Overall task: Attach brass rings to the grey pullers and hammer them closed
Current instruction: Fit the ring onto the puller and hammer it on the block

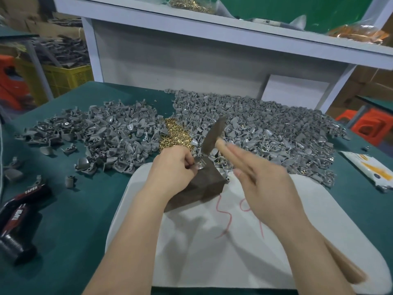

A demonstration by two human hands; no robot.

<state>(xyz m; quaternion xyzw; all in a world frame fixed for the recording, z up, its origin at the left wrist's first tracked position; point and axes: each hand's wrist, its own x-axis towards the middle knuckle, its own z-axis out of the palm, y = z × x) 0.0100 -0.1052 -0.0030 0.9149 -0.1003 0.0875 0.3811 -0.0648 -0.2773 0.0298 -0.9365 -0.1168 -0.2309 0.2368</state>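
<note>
Left hand (170,169) pinches a small grey puller (201,166) on the dark block (204,186); right hand (270,186) grips a blurred wooden-handled hammer (212,134).

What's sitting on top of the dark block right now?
One grey puller, pinched by the left hand at the far edge of the block; the hammer hangs above. The fingers hide whether a brass ring is fitted.

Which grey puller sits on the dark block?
The puller pinched by the left hand atop the dark block, below the hammer; all others lie in loose heaps on the green table.
</note>
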